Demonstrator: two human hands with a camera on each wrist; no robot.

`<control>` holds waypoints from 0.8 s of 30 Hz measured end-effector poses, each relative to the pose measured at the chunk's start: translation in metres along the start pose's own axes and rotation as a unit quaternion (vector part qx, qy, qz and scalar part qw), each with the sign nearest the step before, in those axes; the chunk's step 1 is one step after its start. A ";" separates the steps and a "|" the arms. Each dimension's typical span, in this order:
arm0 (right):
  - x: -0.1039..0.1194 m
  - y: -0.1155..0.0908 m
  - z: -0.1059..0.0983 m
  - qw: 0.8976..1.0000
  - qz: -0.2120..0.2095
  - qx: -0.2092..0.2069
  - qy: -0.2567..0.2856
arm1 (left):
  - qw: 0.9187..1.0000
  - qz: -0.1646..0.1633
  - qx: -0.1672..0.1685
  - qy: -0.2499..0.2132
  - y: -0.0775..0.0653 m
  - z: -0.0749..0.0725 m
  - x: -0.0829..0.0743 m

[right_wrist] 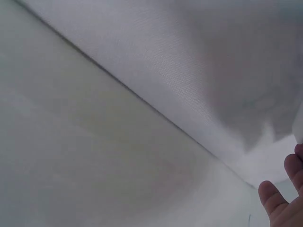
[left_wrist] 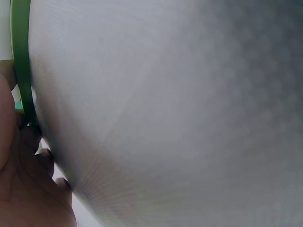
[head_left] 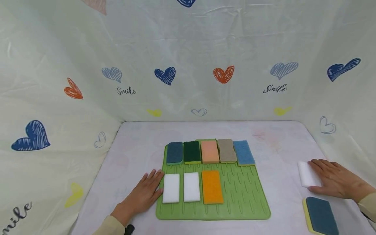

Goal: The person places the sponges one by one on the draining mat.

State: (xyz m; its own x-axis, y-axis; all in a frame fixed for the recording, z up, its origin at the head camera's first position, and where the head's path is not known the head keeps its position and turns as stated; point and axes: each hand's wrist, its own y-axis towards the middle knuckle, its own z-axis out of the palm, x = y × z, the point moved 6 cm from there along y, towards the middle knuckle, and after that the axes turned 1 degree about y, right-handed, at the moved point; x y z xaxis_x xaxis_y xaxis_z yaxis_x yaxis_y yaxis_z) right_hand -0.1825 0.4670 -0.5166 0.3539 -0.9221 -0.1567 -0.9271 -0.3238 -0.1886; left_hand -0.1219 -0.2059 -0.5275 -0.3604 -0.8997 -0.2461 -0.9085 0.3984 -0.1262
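Note:
My right hand holds a white sponge at the table's right side, its thumb at the near edge and fingers at the far edge. In the right wrist view, fingers show beside the sponge's pale edge. Flat at the left edge of a green ridged mat rests my left hand, beside a white sponge. Another white sponge and an orange sponge continue that row. The left wrist view shows the mat's edge by the fingers.
Along the mat's back lie a dark blue sponge, a dark green one, a peach one, a grey-brown one and a blue one. A blue-and-yellow sponge lies near my right hand. A heart-printed curtain surrounds the table.

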 end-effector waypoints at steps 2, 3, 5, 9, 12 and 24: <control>0.001 0.001 -0.001 1.000 0.000 0.002 0.013 | 1.000 -0.001 -0.001 0.001 0.000 0.000 0.000; 0.002 0.002 -0.001 1.000 0.001 0.003 0.016 | 1.000 -0.001 -0.001 0.000 0.000 -0.001 0.000; 0.003 0.003 -0.003 1.000 0.005 0.004 0.022 | 1.000 -0.002 0.000 -0.004 0.000 0.000 0.000; 0.011 0.010 -0.013 0.998 0.016 -0.051 0.025 | 1.000 -0.003 0.003 -0.009 -0.001 0.002 0.001; 0.020 0.016 -0.027 0.991 0.000 -0.136 0.016 | 1.000 -0.002 0.002 -0.007 -0.001 0.003 0.002; 0.057 0.038 -0.058 0.966 -0.071 -0.247 -0.019 | 1.000 -0.009 0.005 0.005 0.000 0.002 0.001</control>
State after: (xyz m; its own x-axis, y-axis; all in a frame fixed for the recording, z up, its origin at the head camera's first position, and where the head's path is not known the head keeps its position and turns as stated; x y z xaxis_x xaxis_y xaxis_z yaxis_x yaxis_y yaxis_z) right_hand -0.2045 0.3902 -0.4767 0.4766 -0.8558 -0.2013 -0.8114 -0.5163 0.2738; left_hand -0.1221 -0.2068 -0.5298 -0.3463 -0.9083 -0.2346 -0.9124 0.3843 -0.1408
